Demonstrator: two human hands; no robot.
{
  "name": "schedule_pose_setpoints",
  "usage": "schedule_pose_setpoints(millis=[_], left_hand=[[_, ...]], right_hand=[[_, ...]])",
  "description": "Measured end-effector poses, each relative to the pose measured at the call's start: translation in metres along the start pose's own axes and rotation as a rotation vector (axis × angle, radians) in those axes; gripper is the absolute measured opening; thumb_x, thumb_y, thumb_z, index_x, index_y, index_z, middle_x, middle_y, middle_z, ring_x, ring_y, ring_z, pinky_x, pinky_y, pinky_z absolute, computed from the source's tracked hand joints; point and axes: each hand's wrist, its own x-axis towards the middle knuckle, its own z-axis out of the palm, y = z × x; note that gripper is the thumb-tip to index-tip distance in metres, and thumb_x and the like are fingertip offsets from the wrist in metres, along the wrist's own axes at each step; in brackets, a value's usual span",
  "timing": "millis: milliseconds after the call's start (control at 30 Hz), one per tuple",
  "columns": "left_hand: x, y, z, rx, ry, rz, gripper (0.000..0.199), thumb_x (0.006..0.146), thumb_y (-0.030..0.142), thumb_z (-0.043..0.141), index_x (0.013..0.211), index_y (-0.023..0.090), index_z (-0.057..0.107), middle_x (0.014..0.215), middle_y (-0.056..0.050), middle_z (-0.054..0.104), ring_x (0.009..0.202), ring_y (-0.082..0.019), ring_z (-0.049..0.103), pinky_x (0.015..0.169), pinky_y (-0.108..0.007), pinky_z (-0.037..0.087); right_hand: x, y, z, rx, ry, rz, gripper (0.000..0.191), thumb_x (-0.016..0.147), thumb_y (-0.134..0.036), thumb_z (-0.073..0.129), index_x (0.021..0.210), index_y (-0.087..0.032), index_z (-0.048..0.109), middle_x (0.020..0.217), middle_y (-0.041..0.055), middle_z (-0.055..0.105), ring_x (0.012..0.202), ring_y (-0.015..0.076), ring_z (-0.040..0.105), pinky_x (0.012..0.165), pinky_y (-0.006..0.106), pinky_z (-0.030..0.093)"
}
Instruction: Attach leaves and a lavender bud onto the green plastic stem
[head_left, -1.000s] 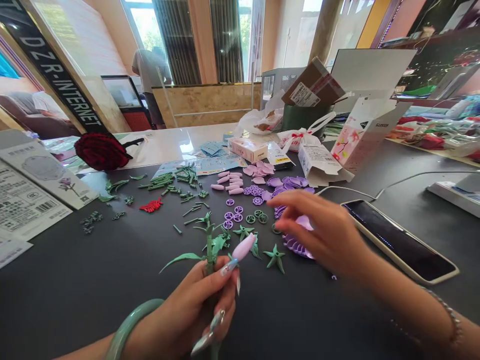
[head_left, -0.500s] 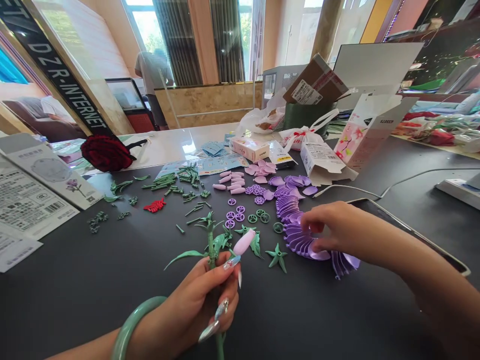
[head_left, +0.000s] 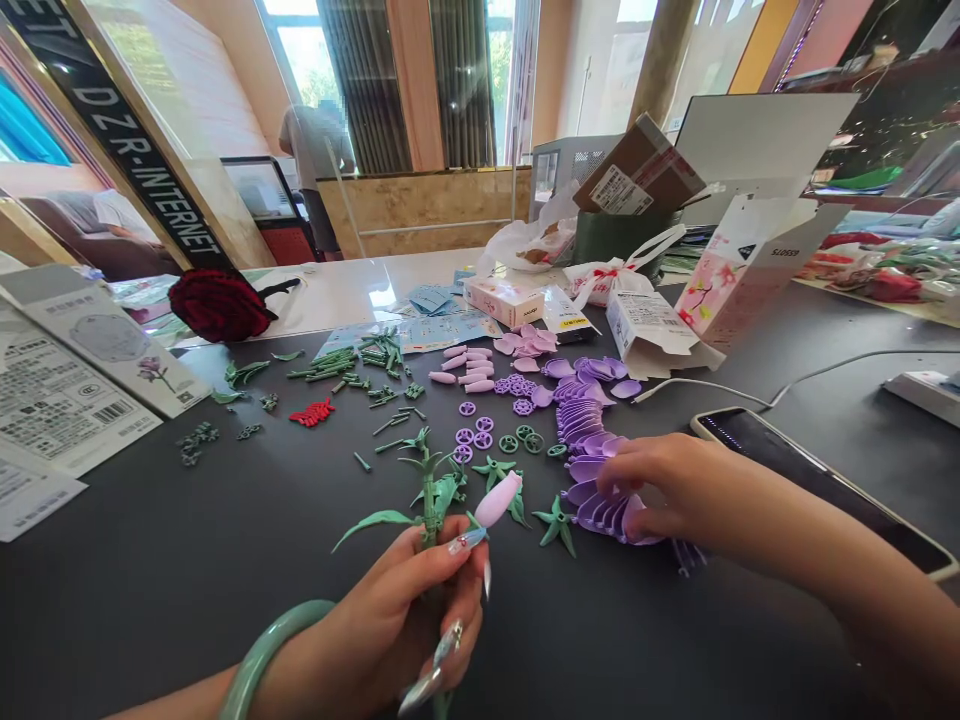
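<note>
My left hand (head_left: 390,630) grips a green plastic flower stem (head_left: 430,490) with long leaves. A pale pink bud piece (head_left: 499,500) sits at the stem's top, against my fingertips. My right hand (head_left: 675,490) lies over the end of a curved row of lilac plastic petals (head_left: 600,510), its fingers closed on the nearest petals. Several green star-shaped sepals (head_left: 555,525) lie between my hands, and the row's far end runs up towards a heap of lilac pieces (head_left: 585,370).
The black table (head_left: 187,560) holds green parts (head_left: 337,365), purple rings (head_left: 472,430), printed sheets (head_left: 75,370) and a finished dark red rose (head_left: 219,305). A phone (head_left: 810,480) lies to the right, with boxes (head_left: 645,335) behind. A person (head_left: 315,150) stands far back.
My right hand has come down from above the petals and closed on the row's near end, which now looks bunched together. My left hand and the stem have barely moved.
</note>
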Motion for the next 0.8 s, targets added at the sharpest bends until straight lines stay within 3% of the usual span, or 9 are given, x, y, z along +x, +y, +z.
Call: schedule_pose_setpoints(millis=[333,567,800], left_hand=[[-0.003,0.000,0.001,-0.013,-0.024,-0.037,0.036,0.066,0.047,0.083,0.063,0.015,0.067,0.046,0.006,0.050,0.035,-0.004,0.039,0.037,-0.016,0.033],[-0.004,-0.001,-0.002,-0.029,-0.015,-0.056,0.040,0.062,0.050,0.086,0.063,0.016,0.065,0.046,0.006,0.049,0.036,-0.004,0.037,0.037,-0.015,0.030],[-0.007,-0.006,-0.004,0.014,-0.068,-0.008,0.038,0.070,0.049,0.081,0.067,0.017,0.062,0.048,0.008,0.045,0.039,-0.004,0.033,0.038,-0.016,0.026]], right_hand=[[0.006,0.001,0.006,-0.022,0.080,-0.042,0.021,0.070,-0.003,0.061,0.074,-0.023,0.067,0.069,-0.0024,0.065,0.062,0.0156,0.059,0.055,0.025,0.035],[0.009,0.009,0.006,0.018,0.087,-0.094,0.021,0.077,-0.006,0.059,0.079,-0.024,0.068,0.076,-0.0021,0.071,0.068,0.0158,0.064,0.061,0.026,0.041],[0.006,0.007,0.004,0.039,0.117,-0.116,0.019,0.083,-0.009,0.056,0.077,-0.022,0.067,0.077,-0.0007,0.071,0.069,0.0159,0.062,0.064,0.028,0.043]])
